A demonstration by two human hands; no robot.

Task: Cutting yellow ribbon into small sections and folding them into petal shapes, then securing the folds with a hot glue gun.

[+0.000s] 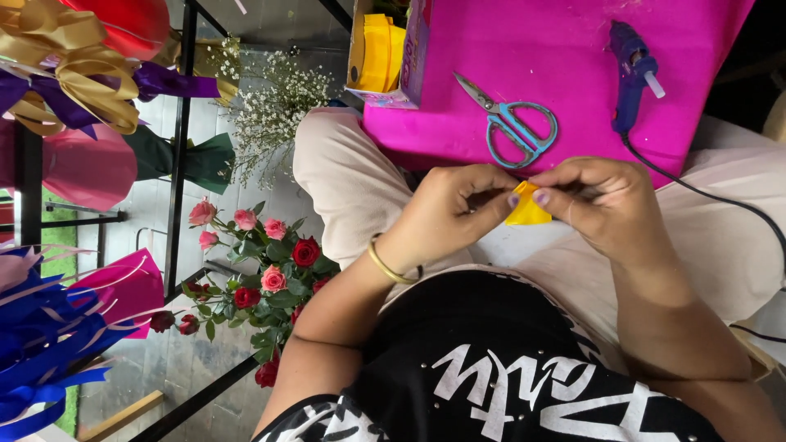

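Both my hands meet over my lap, pinching a small folded piece of yellow ribbon (526,211). My left hand (454,206), with a gold bangle on its wrist, grips the ribbon's left side. My right hand (596,200) holds its right edge between thumb and fingers. Just beyond the hands, a pair of blue-handled scissors (512,123) lies on a bright pink sheet (532,49). A blue glue gun (630,69) rests on the same sheet at the right, its black cord running down past my right arm.
A box with a roll of yellow ribbon (381,53) stands at the pink sheet's left edge. Red and pink roses (270,274) and white baby's breath (274,110) sit to the left. Gold and purple bows (70,78), blue ribbon strips (41,344) and a black metal rack (176,147) lie further left.
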